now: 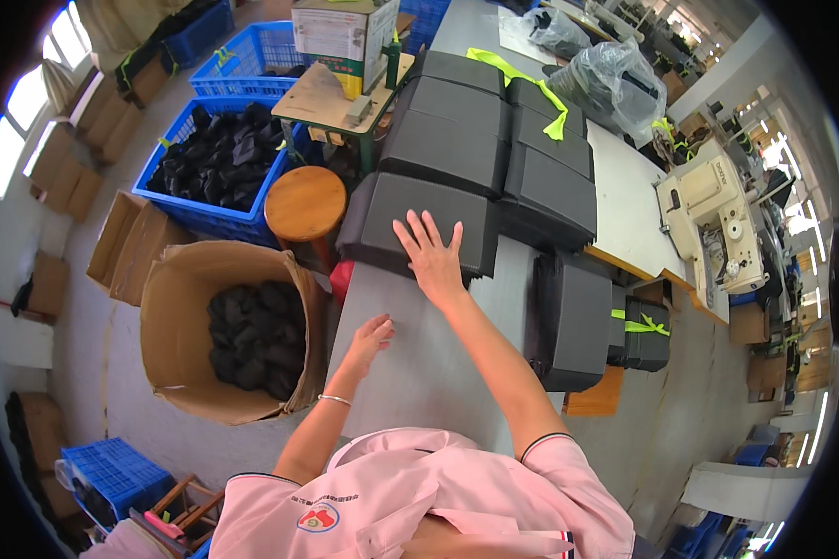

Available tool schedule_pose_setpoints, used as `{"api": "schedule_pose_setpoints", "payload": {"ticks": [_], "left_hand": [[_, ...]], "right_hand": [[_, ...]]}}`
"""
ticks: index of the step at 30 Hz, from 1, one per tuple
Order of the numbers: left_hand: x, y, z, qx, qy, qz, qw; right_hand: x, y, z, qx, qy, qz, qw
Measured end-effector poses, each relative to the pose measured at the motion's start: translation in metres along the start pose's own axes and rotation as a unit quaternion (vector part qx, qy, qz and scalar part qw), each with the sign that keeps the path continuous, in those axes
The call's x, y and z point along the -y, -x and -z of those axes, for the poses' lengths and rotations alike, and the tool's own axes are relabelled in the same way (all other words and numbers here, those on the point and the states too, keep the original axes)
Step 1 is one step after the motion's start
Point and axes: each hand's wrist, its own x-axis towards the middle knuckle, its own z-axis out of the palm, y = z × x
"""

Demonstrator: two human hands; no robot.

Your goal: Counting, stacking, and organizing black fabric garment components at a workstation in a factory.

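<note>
My feed is bright: daylight burns out the windows (28,101) on the left, fringed blue, and tube lights (818,429) glare on the right. The far plastic bag (615,84) shines; the near carton (175,363) is shadowed inside. I get the right hand's fingers (433,231) and the case (380,219) sharp; toward the black rim, straight edges bend and detail softens.

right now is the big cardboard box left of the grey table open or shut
Open: nothing covers the top of the cardboard box, and dark pieces show inside.
</note>
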Motion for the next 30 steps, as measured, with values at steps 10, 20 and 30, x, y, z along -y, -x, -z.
{"api": "schedule_pose_setpoints", "payload": {"ticks": [10,20,30], "left_hand": [[0.004,-0.010,-0.007,-0.022,0.012,-0.011,1.000],[-0.009,0.024,-0.101,0.003,-0.155,-0.082,0.984],[-0.046,0.012,-0.305,0.162,-0.421,-0.420,0.787]], "right_hand": [[-0.042,-0.033,-0.010,0.008,-0.018,-0.016,1.000],[-0.151,0.226,0.138,-0.283,-0.130,-0.452,0.836],[-0.273,0.418,0.041,-0.085,-0.553,-0.705,0.436]]}}
